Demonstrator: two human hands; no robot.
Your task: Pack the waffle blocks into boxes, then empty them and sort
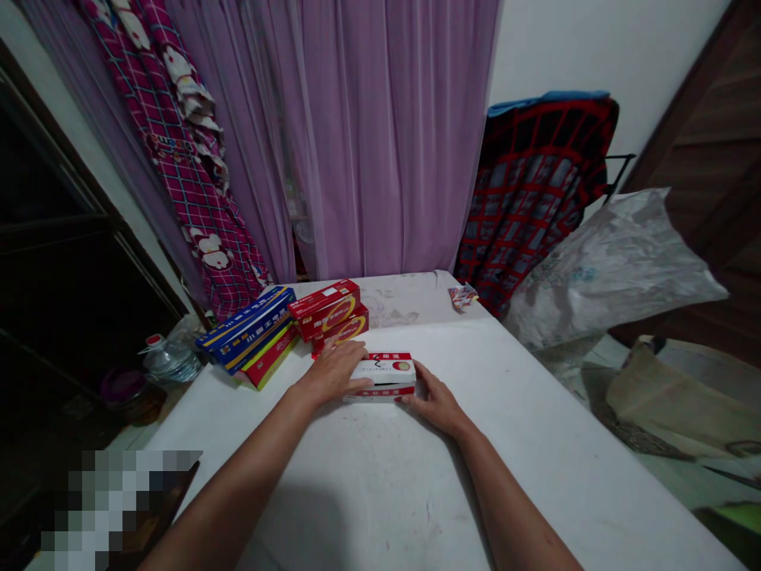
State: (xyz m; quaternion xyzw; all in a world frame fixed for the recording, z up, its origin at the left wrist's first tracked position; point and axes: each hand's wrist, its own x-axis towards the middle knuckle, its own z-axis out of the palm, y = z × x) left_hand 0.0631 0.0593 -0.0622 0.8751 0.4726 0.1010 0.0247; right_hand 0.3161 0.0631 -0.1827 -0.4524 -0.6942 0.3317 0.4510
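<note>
A small stack of two white-and-red boxes [386,373] lies on the white table [523,444] in front of me. My left hand [334,371] rests on the stack's left end, fingers laid over the top box. My right hand [433,398] presses against the stack's right end with fingers curled along its side. Both hands hold the stack between them. Just behind it stand two red boxes [330,311] stacked one on the other.
Blue and red-yellow boxes [253,333] lean at the table's back left. A small red packet [462,296] lies at the back right. Purple curtains hang behind. A plastic bottle [170,361] stands off the left edge, and a large white sack [612,266] lies to the right.
</note>
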